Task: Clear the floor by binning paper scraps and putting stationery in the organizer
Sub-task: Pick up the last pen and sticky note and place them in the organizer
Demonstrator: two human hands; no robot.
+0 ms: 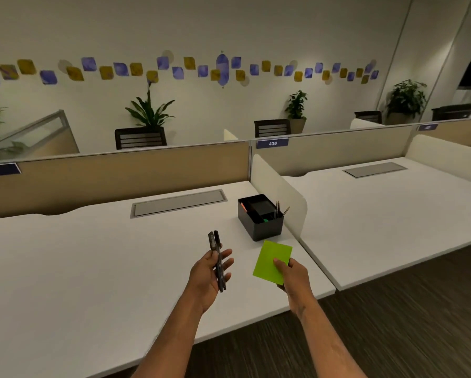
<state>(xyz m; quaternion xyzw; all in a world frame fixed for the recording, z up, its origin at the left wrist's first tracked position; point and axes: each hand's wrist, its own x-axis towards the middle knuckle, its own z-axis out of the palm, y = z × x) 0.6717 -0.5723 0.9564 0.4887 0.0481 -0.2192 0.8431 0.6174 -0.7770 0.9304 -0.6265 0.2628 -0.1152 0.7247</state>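
A black desk organizer (258, 226) stands on the white desk (92, 255) near its right divider, with several pens upright in one compartment and orange and green items inside. My left hand (207, 276) is palm up over the desk, fingers loosely curled around two dark pens (217, 257) that point away from me. My right hand (293, 276) pinches a bright green sticky-note pad (271, 259) by its near corner, just in front of the organizer.
A white curved divider (278, 192) separates this desk from the neighbouring desk (392, 208). Grey cable flaps (178, 203) sit in both desktops. Beige partition panels run behind. Dark carpet floor (392, 323) lies at the lower right. Chairs and plants stand beyond.
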